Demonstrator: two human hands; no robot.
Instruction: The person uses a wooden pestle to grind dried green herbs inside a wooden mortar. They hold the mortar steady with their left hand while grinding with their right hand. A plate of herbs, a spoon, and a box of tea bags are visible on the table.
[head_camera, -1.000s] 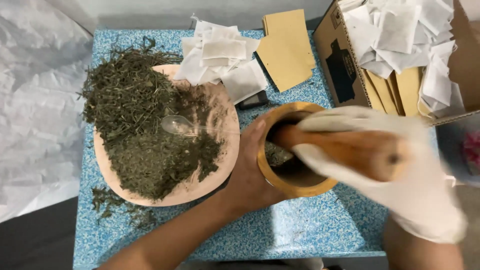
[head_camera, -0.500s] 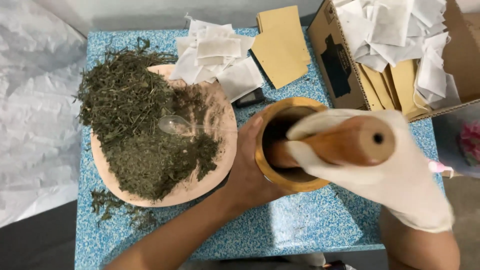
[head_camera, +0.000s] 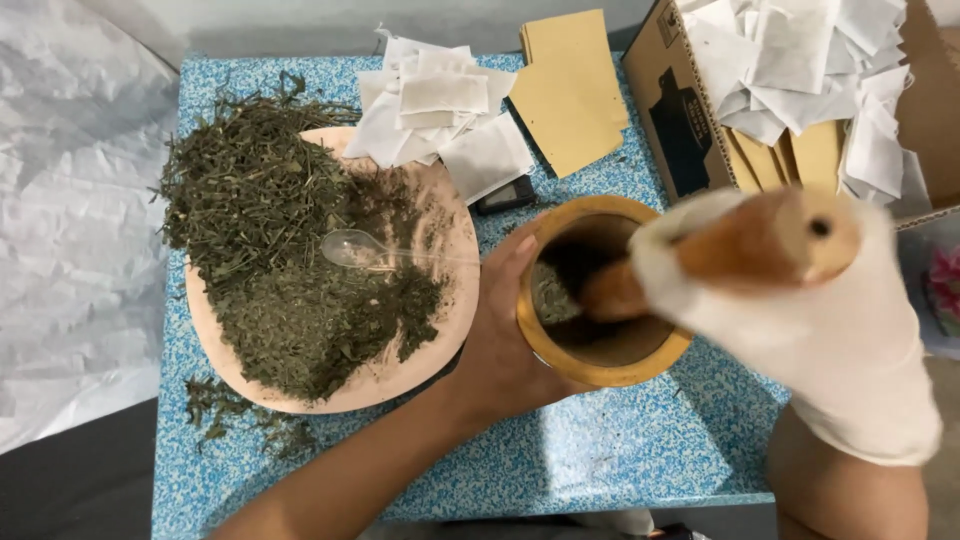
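- The wooden mortar (head_camera: 600, 290) stands on the blue speckled table (head_camera: 640, 450), just right of the pink plate (head_camera: 440, 340).
- The wooden pestle (head_camera: 740, 250) leans into the mortar, its tip among crushed green herb.
- The right hand (head_camera: 810, 310), in a white glove, is wrapped tight around the pestle.
- The left hand (head_camera: 500, 350), bare, cups the mortar's left wall.
- Dried herbs (head_camera: 280, 250) and a clear plastic spoon (head_camera: 360, 250) lie on the plate.
- White sachets (head_camera: 440, 110) and tan envelopes (head_camera: 570, 90) lie behind; a cardboard box (head_camera: 680, 120) stands at right.

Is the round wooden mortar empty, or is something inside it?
Not empty: the round wooden mortar holds some green crushed herb, with the wooden pestle inside.
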